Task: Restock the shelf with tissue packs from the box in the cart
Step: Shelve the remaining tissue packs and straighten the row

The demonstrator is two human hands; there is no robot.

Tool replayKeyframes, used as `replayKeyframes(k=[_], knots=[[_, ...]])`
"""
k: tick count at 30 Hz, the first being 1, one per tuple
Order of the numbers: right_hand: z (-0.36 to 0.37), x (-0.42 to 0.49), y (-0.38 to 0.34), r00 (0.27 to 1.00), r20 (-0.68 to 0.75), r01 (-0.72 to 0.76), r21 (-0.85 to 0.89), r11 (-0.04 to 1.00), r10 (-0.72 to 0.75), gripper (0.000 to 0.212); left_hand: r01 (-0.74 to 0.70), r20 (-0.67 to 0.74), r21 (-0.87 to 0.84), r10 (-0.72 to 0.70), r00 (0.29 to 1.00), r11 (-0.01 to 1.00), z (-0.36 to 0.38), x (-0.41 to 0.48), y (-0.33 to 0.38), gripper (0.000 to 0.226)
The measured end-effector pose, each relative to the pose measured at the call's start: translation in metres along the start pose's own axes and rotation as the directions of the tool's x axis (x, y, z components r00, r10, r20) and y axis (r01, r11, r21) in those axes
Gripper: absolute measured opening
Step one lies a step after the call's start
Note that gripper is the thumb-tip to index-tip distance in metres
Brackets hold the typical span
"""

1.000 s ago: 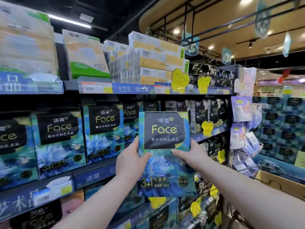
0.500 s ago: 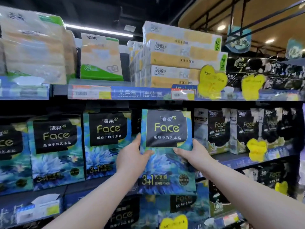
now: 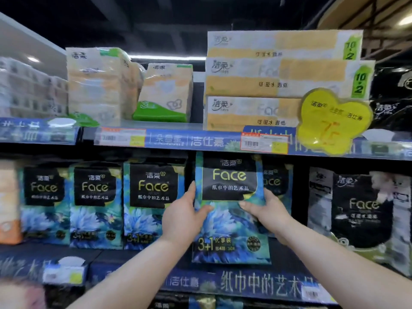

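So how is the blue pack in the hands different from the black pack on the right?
The blue pack has blue flowers; the black pack is black and white. The left hand and right hand grip the blue pack; the black pack stands untouched on the shelf. Both say Face.

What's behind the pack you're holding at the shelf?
Another blue Face pack peeks out just right of the held pack. Whatever else sits in that slot is covered.
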State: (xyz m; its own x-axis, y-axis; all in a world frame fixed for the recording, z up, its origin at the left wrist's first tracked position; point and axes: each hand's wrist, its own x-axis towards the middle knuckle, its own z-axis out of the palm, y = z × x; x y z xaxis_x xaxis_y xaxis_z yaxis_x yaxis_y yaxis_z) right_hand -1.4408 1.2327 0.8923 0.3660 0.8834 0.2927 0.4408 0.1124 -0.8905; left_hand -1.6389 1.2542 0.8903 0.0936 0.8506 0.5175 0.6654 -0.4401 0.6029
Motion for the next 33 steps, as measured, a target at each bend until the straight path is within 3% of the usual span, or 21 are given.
replayKeyframes(k=[3,9,11,13,15,18,21,33], knots=[[0.008,0.009,0.008,0.999,-0.020,0.026,-0.002,1.000,-0.026,0.044,0.005,0.011,0.025,-0.006,1.000,1.000,0.008,0.005,-0.005,0.077],[0.036,0.018,0.047,0.999,-0.049,0.013,0.014,1.000,-0.012,0.084,-0.049,0.015,0.202,0.047,0.999,0.978,0.012,0.018,-0.025,0.058],[0.040,0.021,0.052,0.998,-0.054,0.027,0.003,1.000,-0.027,0.085,-0.152,-0.090,0.215,0.174,0.981,0.965,0.004,0.025,-0.026,0.053],[0.043,0.023,0.054,0.997,-0.060,0.040,0.003,0.999,-0.040,0.084,-0.274,-0.240,0.240,0.331,0.913,0.931,-0.004,0.037,-0.029,0.051],[0.048,0.025,0.055,0.996,-0.064,0.056,0.009,0.998,-0.056,0.084,-0.268,-0.304,0.357,0.383,0.872,0.895,-0.011,0.053,-0.028,0.057],[0.054,0.024,0.054,0.995,-0.072,0.074,0.025,0.997,-0.072,0.083,-0.191,-0.148,0.499,0.301,0.942,0.845,-0.023,0.075,-0.031,0.081],[0.059,0.023,0.054,0.993,-0.088,0.085,0.030,0.996,-0.083,0.083,-0.200,-0.016,0.563,0.253,0.967,0.802,-0.029,0.090,-0.042,0.095],[0.062,0.028,0.058,0.999,-0.013,0.029,-0.040,0.999,-0.030,0.098,-0.243,-0.055,0.607,0.345,0.937,0.756,-0.018,0.094,-0.058,0.083]])
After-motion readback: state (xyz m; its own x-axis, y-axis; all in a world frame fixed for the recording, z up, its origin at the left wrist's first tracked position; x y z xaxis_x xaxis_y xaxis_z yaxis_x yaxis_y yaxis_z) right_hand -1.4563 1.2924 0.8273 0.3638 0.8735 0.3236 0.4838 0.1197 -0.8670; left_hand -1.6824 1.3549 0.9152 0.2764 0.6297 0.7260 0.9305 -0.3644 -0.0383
